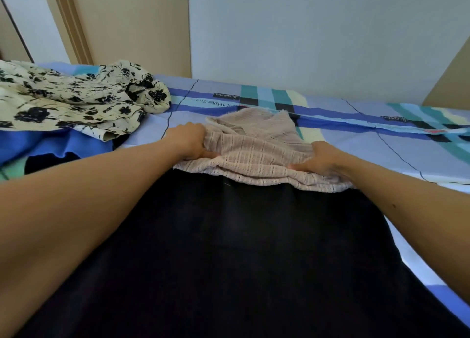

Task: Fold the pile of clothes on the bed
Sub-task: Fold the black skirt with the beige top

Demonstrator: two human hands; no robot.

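Knit top lies on black cloth, middle of the bed, left hand clutching its left side, right hand perhaps pinching its blurred right edge; draw both sides level and taut before folding.

You are handling a pink-beige top that is showing an open ribbed knit, matt and rough, with rows of small eyelets. The black garment beneath is reading as smooth, matt cloth. The floral garment is looking thin, crinkled, matt. The bed sheet is presenting smooth printed cloth; the wall is appearing matt-painted.
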